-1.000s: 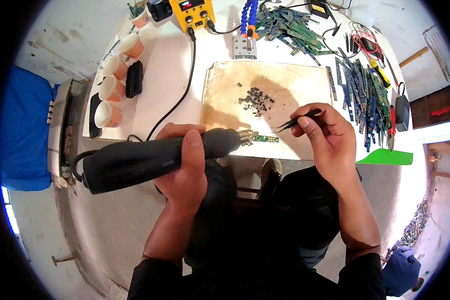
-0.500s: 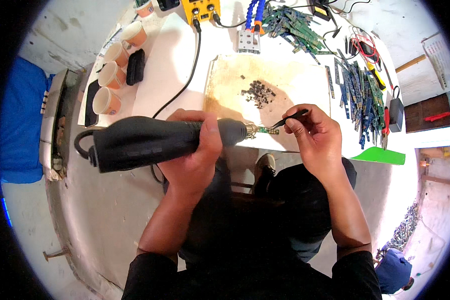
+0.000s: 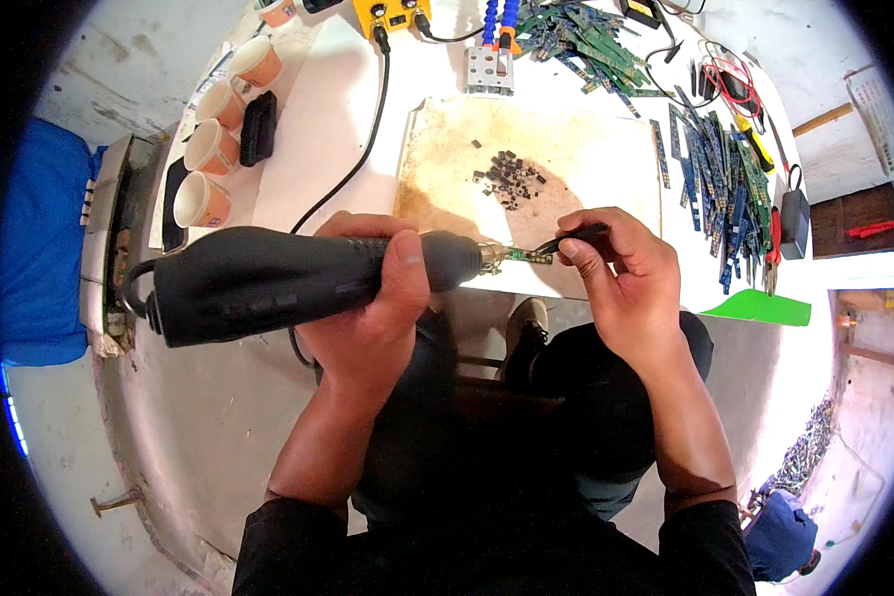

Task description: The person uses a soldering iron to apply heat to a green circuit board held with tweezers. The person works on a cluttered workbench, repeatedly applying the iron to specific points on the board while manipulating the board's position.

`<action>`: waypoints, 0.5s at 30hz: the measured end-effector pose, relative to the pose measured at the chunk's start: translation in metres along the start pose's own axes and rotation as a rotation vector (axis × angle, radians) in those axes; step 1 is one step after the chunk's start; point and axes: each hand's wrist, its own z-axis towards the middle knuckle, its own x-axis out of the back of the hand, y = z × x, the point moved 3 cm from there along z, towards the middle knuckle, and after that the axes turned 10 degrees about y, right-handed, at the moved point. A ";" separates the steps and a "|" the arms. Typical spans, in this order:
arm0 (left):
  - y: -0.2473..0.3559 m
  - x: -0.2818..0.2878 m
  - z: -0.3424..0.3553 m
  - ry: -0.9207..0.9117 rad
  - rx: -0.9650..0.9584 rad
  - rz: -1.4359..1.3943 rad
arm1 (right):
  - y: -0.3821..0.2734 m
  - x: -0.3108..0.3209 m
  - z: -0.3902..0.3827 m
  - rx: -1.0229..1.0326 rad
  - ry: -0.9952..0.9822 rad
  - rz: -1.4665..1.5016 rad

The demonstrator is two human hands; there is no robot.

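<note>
Black and thick, the hot-air tool (image 3: 298, 283) is wrapped by the left hand (image 3: 368, 298) with its nozzle aimed at a small green circuit strip (image 3: 528, 256) over the stained mat (image 3: 447, 159) (near edge), while the right hand (image 3: 621, 278) pinches tweezers (image 3: 566, 238) at it, probably to steady it.

Left hand (image 3: 372, 318) aims hot-air tool (image 3: 288, 283) at circuit strip (image 3: 526, 255); right hand (image 3: 621, 283) pinches tweezers (image 3: 564, 238).
</note>
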 end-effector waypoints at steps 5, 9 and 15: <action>0.000 0.000 -0.001 0.001 0.011 -0.089 | -0.006 -0.002 0.002 0.107 -0.012 -0.073; 0.000 -0.002 0.002 -0.023 0.010 -0.060 | -0.003 -0.002 0.002 0.061 -0.005 -0.040; -0.001 -0.002 0.004 -0.012 0.002 -0.066 | -0.009 -0.001 0.005 0.073 -0.003 -0.066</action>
